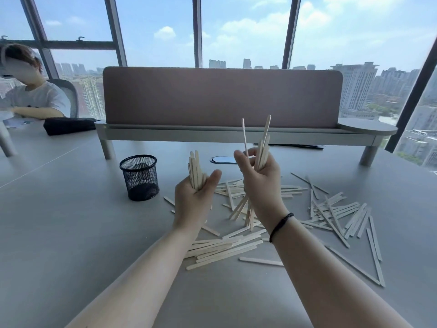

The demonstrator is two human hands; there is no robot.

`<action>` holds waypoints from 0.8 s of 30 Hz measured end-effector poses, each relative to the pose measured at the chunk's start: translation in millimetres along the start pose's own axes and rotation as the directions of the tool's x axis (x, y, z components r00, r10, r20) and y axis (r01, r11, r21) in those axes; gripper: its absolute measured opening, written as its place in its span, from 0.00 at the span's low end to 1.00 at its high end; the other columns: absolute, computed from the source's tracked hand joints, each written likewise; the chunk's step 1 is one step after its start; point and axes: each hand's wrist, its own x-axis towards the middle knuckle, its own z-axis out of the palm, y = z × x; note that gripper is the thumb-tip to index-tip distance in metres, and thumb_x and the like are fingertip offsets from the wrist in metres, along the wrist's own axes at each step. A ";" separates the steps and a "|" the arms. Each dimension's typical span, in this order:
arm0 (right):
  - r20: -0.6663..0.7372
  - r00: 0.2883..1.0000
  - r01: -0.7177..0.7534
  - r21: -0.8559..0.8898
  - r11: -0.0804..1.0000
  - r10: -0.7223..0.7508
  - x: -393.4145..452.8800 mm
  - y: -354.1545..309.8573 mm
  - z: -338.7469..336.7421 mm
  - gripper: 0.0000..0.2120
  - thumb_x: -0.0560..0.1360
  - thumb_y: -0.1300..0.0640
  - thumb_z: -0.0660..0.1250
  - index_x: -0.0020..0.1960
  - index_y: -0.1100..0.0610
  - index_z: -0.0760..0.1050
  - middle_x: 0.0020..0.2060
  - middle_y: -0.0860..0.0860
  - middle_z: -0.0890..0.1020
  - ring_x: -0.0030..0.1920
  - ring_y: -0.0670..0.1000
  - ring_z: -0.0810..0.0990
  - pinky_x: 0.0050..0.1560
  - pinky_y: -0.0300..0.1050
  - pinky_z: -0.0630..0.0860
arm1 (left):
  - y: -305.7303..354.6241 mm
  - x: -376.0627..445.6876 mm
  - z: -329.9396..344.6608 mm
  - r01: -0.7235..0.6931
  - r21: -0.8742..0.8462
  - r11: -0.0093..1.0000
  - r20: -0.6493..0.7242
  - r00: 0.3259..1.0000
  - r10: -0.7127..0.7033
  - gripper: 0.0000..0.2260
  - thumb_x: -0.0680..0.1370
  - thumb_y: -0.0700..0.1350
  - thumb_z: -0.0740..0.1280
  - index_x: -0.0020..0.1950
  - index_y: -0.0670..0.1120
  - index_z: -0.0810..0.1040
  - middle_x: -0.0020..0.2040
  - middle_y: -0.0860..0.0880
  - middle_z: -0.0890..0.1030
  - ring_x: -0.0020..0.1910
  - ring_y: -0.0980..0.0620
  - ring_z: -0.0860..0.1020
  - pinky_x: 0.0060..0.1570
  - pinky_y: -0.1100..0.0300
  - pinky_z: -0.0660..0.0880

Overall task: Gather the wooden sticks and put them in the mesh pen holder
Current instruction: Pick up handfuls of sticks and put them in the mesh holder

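Most of the wooden sticks (236,247) lie loose on the grey surface (71,233), one heap just below my hands at about 6 o'clock and a wider scatter (335,214) out at 4 o'clock. I have two bundles lifted off the surface. My left hand (194,200) is closed around a tidy bunch (195,169) that stands nearly upright, tips poking above the fingers. My right hand (257,178) grips a looser bunch (262,147), fanned out at the top, with one thin stick leaning apart from the rest; the lower ends of that bunch hang below the hand, just above the pile. A black band (281,226) sits on the right wrist.

The black mesh pen holder (140,177) stands upright on the surface at 10 o'clock from my left hand, near but not touching it; I see no sticks above its rim. Behind it all, at 12 o'clock, a pinkish divider panel (222,95) stands on a raised shelf (236,133). Far off at 10 o'clock another person (35,98) sits beside a dark pouch (68,125).
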 end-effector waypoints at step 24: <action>0.110 0.983 -0.144 -0.048 0.988 0.149 -17.4 21.4 6.2 0.24 0.75 0.54 0.73 0.30 0.58 0.62 0.24 0.53 0.62 0.26 0.53 0.61 0.26 0.43 0.60 | -1.1 -2.2 -1.2 0.087 0.073 0.994 0.034 0.995 -0.090 0.26 0.78 0.50 0.71 0.33 0.31 0.67 0.27 0.31 0.70 0.24 0.48 0.69 0.29 0.57 0.68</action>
